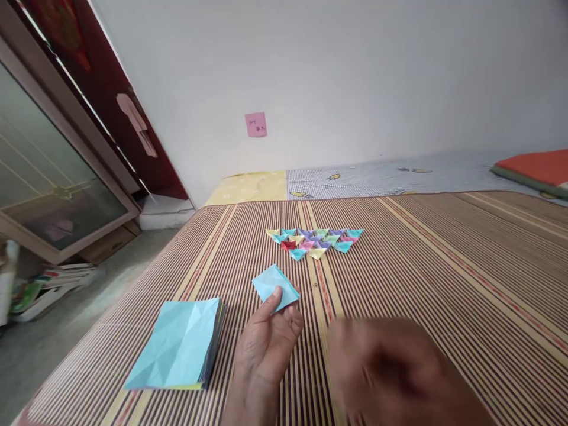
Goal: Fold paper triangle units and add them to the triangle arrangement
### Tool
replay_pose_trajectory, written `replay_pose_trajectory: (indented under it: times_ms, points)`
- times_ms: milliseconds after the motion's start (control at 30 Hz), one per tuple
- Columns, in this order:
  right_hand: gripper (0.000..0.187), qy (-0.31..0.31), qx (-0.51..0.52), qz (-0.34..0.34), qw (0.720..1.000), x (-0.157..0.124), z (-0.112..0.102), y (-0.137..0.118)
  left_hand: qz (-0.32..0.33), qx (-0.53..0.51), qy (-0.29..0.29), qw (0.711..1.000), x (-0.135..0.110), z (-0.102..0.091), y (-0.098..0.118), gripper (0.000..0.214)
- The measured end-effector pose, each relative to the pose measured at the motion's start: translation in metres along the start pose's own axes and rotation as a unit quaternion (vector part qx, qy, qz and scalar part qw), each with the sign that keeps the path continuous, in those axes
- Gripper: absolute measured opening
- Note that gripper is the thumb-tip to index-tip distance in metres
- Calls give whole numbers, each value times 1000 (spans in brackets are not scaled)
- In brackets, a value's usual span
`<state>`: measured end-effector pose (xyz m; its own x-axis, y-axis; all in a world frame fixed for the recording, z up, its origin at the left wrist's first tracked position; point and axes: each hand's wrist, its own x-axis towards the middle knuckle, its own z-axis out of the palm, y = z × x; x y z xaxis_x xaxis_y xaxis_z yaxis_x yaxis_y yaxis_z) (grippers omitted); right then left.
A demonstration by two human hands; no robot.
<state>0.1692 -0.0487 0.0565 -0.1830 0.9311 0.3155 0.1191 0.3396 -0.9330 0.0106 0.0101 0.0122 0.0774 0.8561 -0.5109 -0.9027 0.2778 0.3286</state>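
A light blue folded paper square (268, 283) is pinched between the thumb and fingers of my left hand (269, 340), raised above the striped mat. Its layers show along the right edge. My right hand (386, 367) is close to the camera at the lower right, smeared by motion, and apart from the paper; its fingers cannot be made out. Left of my left hand lies a stack of creased paper sheets (177, 343), light blue on top, with yellow and darker edges beneath. Farther off, several small folded paper boats (317, 242) in mixed colours sit in close rows.
The striped mat (426, 284) covers the bed up to patterned cloth (346, 180) along the wall. A folded orange and green cloth (536, 168) lies at the far right. A pink note (256, 125) sticks to the wall. Books (57, 284) lie low on the left, below a glass-panelled door (53, 177).
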Motion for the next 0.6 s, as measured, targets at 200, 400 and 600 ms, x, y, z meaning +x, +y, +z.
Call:
replay_pose_trajectory:
  times_ms: [200,400,600]
  points:
    - [14,61,-83,-7,995,33,8,29,7,-36,-7,999,3,-2,-3,14]
    - [7,81,-147,-42,985,33,27,37,-37,-15,-59,997,-1,3,-9,6]
    - [8,105,-170,-29,979,35,32,44,-27,-7,-50,998,-6,8,-15,13]
